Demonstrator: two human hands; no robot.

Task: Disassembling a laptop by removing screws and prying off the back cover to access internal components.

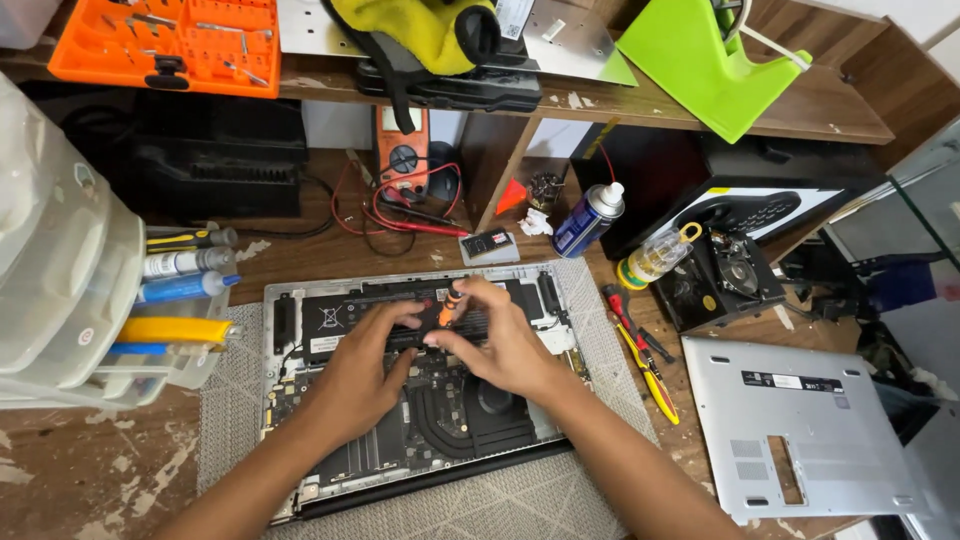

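An opened laptop [300,440] lies bottom-up on a grey mat, its black battery [350,310], circuit board and cooling fan [495,400] exposed. My right hand [500,345] is shut on a small orange-and-black screwdriver [452,303], held upright over the battery's near edge. My left hand [362,375] rests on the laptop's insides just left of it, its fingertips touching the battery edge next to the screwdriver tip. Both hands hide the middle of the board.
The removed silver bottom cover [800,430] lies at right. Red-yellow pliers [640,350], a blue spray can [588,220], a small clear bottle [655,255] and a dismantled black part [720,280] stand behind. A plastic organizer with tubes [70,290] is at left; a multimeter [402,150] at back.
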